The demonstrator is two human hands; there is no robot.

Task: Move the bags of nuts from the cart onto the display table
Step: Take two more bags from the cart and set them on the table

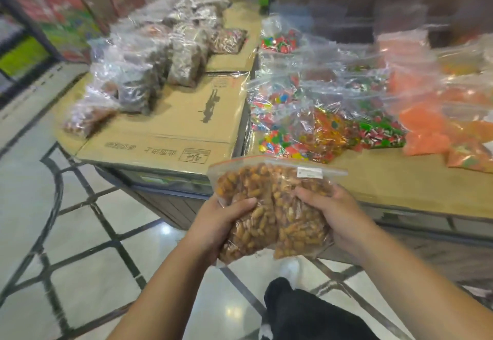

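Note:
A clear zip bag of orange-brown nuts [269, 206] is held in front of me, just short of the table's near edge. My left hand [221, 222] grips its left side and my right hand [336, 214] grips its right side. The display table [165, 129] is covered with flattened cardboard. On its left part lie several bags of darker nuts [160, 54], and one bag of reddish nuts [85, 121] lies at the near left corner. The cart is out of view.
Bags of coloured sweets [314, 123] and orange snacks [432, 121] fill the right part of the table. Shelves with bright packages [53, 11] stand at the far left. Tiled floor [88, 233] lies below, with my dark trouser leg [306, 313] at the bottom.

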